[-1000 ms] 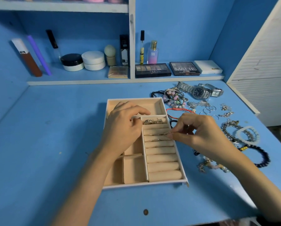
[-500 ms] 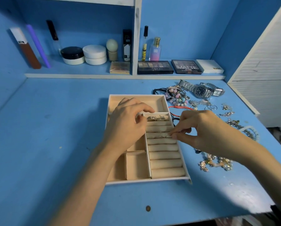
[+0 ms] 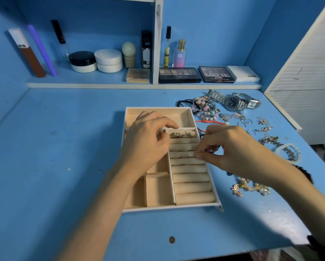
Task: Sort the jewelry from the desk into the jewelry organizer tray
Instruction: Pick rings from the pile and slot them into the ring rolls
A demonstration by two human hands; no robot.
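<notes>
The beige jewelry organizer tray (image 3: 169,208) lies mid-desk, with ring rolls down its right side. Two chunky rings (image 3: 176,135) sit in the top roll slot. My left hand (image 3: 148,140) rests on the tray's middle with bent fingers, thumb and forefinger beside those rings, holding nothing. My right hand (image 3: 225,147) pinches a thin hoop ring (image 3: 184,156) at the right end of the third and fourth rolls. The hoop lies across the slot, and its end is hidden by my fingertips.
Loose jewelry covers the desk right of the tray: two watches (image 3: 233,102), bead bracelets (image 3: 205,110), silver hoops (image 3: 244,122), a white bracelet (image 3: 288,151), a gold bracelet (image 3: 250,187). Cosmetics stand on the back shelf (image 3: 101,84). The desk edge is near.
The view has tipped and the tray sits a little lower in frame. Both hands stay nearly in place, and my right hand's pinch has shifted slightly down the ring rolls.
</notes>
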